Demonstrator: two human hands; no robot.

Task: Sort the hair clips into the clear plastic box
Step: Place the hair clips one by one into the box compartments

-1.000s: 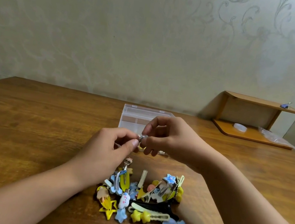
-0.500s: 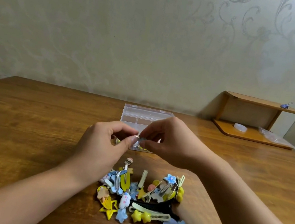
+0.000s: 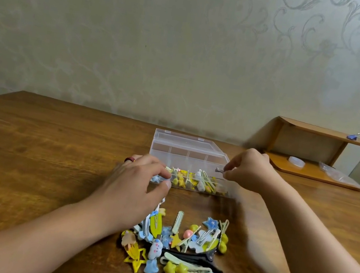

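Observation:
A clear plastic box (image 3: pixel 185 152) stands open on the wooden table, its front compartments holding several yellow and white clips. My right hand (image 3: pixel 249 169) pinches a small silver hair clip (image 3: pixel 219 170) just above the box's right front corner. My left hand (image 3: pixel 140 182) hovers with relaxed fingers by the box's left front corner and holds nothing. A pile of hair clips (image 3: pixel 180 243) in blue, yellow and pale green lies on the table near me, with a long black clip (image 3: pixel 198 260) across it.
A small wooden shelf (image 3: pixel 314 154) stands at the back right against the wall, with a white disc, a clear bag and a blue clip on it. The table's bare wood (image 3: pixel 39 160) stretches to the left.
My hands have come apart. The right hand carried the small silver clip rightward and away to the box's right corner; the left hand let go and dropped toward the box's left front.

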